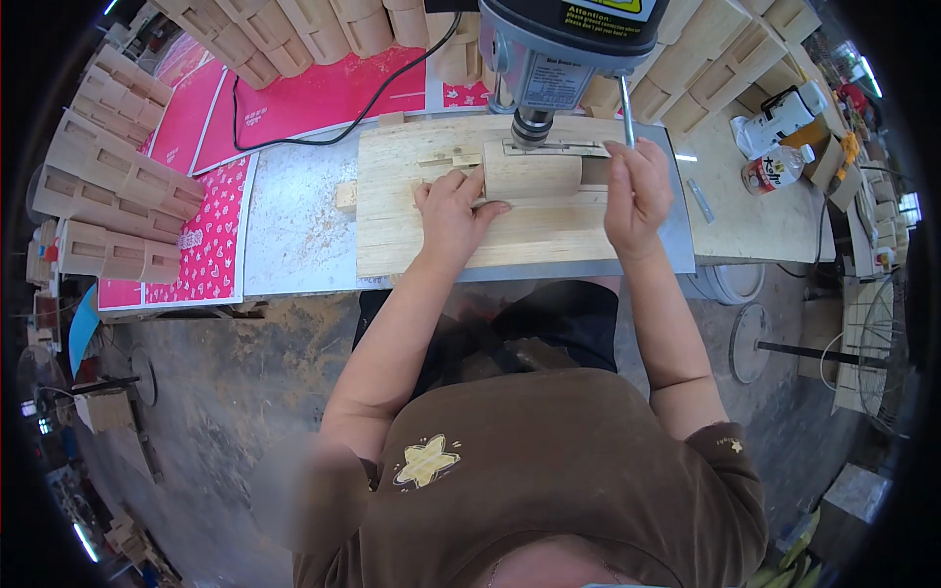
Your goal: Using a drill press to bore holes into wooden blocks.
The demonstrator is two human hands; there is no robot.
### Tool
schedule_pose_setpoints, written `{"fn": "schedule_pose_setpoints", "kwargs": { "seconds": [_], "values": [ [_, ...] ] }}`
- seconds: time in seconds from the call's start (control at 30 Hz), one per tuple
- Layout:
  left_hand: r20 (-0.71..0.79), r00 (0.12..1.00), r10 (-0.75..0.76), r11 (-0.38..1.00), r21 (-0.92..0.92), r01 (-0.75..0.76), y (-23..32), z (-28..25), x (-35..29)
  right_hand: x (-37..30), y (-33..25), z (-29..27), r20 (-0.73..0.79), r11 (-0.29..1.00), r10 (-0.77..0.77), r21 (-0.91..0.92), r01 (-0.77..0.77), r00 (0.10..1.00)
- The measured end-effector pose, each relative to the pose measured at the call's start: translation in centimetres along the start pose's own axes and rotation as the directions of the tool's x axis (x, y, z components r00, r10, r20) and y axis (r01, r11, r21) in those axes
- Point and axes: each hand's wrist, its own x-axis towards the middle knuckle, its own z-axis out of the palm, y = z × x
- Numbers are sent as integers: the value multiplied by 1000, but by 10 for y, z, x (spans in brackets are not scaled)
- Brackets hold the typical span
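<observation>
A light wooden block (534, 176) with a rounded face lies on a wooden board (392, 240) under a bench drill press (564, 49). The drill chuck (530, 128) points down at the block's far edge. My left hand (454, 213) grips the block's left end, with the thumb along its near edge and the fingers bent over the board. To the right, my right hand (639, 196) is closed around the end of the press's metal feed lever (627, 113). The drill tip against the wood is too small to make out.
Stacks of similar wooden pieces (127, 176) stand at the left, with more behind the press. A black cable (343, 132) crosses pink sheeting (294, 103). On the right side are a bottle (774, 169) and a small clear tube (701, 200). Wood dust (304, 220) covers the bench.
</observation>
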Motion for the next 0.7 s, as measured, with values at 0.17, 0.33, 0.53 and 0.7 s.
{"fn": "schedule_pose_setpoints", "kwargs": {
  "seconds": [0.17,0.33,0.53,0.7],
  "values": [
    [44,998,-41,998,40,39,-6,-8,-6,103,-6,-21,13,986,84,-146,-81,996],
    [64,997,-33,999,0,33,3,-1,4,176,40,-2,71,935,355,-28,-354,932],
    [50,990,-135,978,-157,141,7,-12,10,66,46,-17,430,775,528,109,-623,733],
    [103,995,-7,969,-247,33,-8,-34,8,-12,32,-33,605,942,335,-208,-262,723]
  ]
}}
